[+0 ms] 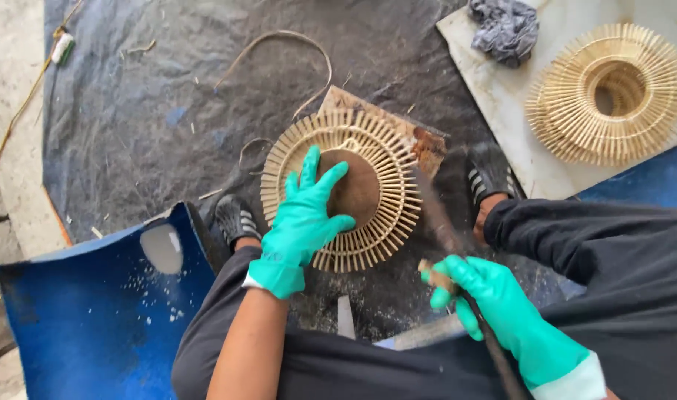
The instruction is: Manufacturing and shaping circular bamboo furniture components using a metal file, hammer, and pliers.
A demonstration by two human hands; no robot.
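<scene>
The left hand [303,215], in a teal rubber glove, lies spread and flat on the round ring-shaped piece of pale bamboo slats [342,189], fingers reaching over its brown centre, pressing rather than gripping. That ring rests on a small worn board [426,141] on the dark tarpaulin [153,96], between the person's two dark sandals [235,219]. The right hand [494,300], gloved the same, is closed around the handle of a long dark tool [436,215] (blurred, so its kind is unclear) that angles up beside the ring's right edge. A second finished bamboo ring [609,92] sits on a pale sheet [501,96] at upper right, near a crumpled grey cloth [505,28].
</scene>
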